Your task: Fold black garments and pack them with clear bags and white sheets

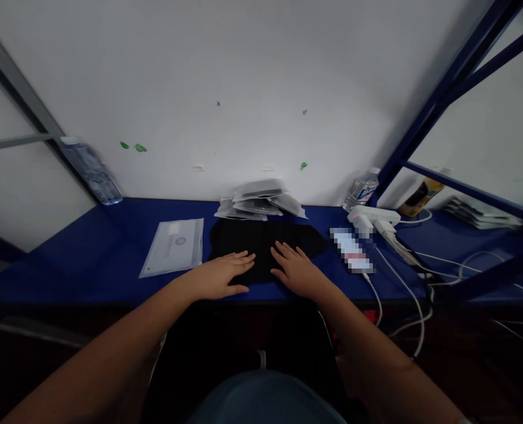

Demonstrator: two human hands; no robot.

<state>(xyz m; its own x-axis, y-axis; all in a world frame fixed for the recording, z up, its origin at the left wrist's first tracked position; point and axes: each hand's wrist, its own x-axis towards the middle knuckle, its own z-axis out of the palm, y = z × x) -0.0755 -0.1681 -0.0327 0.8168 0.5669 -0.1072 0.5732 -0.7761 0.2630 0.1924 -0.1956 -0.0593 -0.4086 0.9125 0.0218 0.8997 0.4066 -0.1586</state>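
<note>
A black cloth item [261, 238] lies flat on the blue desk [115, 235], its exact shape hard to make out in the dim light. My left hand [221, 275] rests palm down on its lower left part, fingers spread. On its lower right part lies my right hand [294, 270], also palm down with the fingers apart. Neither hand grips anything. Left of the cloth is a flat, whitish plastic bag [173, 247] with a round printed mark. Behind the cloth, against the wall, sits a pile of clear packets [261, 199] with dark contents.
A phone [352, 250] with a white cable lies right of the cloth. Behind it are a power strip [376, 215] with plugs and a bottle [362, 189]. Another bottle [93, 171] leans at the back left. Cables trail over the right side.
</note>
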